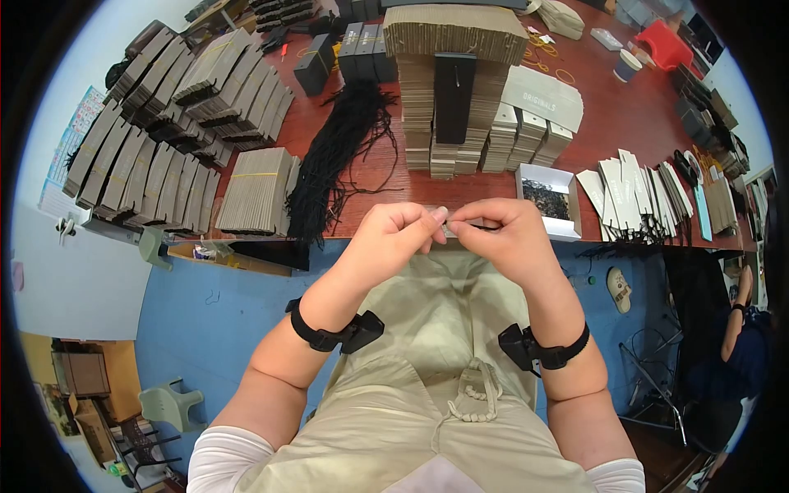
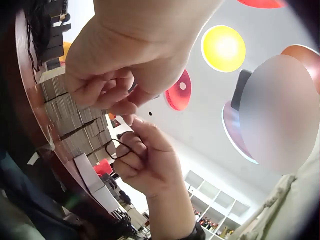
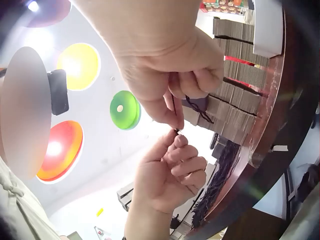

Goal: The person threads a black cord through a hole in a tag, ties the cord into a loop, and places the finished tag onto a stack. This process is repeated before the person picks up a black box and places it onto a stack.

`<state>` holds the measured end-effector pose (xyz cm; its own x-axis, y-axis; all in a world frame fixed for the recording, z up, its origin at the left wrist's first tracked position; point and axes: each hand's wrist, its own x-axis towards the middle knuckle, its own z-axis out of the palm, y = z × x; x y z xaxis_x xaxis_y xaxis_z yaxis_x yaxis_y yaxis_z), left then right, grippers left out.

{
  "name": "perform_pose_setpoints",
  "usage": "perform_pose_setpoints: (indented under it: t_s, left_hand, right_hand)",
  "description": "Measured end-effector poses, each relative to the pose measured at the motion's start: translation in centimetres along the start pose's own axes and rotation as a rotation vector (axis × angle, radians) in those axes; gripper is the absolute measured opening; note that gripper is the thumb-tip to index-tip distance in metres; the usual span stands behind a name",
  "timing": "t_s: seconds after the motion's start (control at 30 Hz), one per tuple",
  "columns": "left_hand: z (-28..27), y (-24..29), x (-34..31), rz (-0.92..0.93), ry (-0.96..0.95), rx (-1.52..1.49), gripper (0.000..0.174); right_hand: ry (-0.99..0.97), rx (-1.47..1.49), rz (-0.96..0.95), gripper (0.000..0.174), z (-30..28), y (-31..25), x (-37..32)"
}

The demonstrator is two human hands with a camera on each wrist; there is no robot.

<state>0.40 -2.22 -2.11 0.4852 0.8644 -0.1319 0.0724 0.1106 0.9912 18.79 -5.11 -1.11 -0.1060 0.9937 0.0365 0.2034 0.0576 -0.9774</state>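
Fingertip to fingertip, my left hand (image 1: 393, 234) and right hand (image 1: 505, 234) meet over my lap, just off the table's front edge. The right hand pinches a thin black cord (image 3: 198, 106), part of which hangs out past its curled fingers as a loop in the left wrist view. My left thumb and index finger pinch the cord's small dark end, close against the right fingertips in the right wrist view. Nearest beyond the hands lies a bundle of loose black cords (image 1: 341, 156) on the red-brown table (image 1: 362, 209). An open white box (image 1: 536, 174) holds small dark pieces.
Tall stacks of grey-brown card tags (image 1: 417, 123) stand at the table's middle. More banded stacks (image 1: 256, 191) fill the left side. White tags with black cords (image 1: 633, 193) lie at right, near blue-handled scissors (image 1: 703, 209). A paper cup (image 1: 627, 66) stands farther back.
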Motion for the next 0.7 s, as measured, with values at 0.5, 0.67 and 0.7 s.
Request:
perform_pose_setpoints:
  t_s: [0.5, 0.67, 0.7]
  left_hand:
    - [-0.5, -1.4, 0.8, 0.35, -0.169, -0.441, 0.021]
    - [2.1, -0.1, 0.6, 0.066, -0.264, -0.222, 0.029]
    - [2.1, -0.4, 0.7, 0.053, -0.241, -0.141, 0.023]
  right_hand:
    - [-0.096, -0.183, -0.181, 0.007, -2.8, -0.3, -0.2]
    - [-0.153, -0.596, -0.467, 0.011, -2.7, -1.1, 1.0]
    - [-0.142, -0.606, -0.445, 0.01, -3.1, -1.7, 1.2]
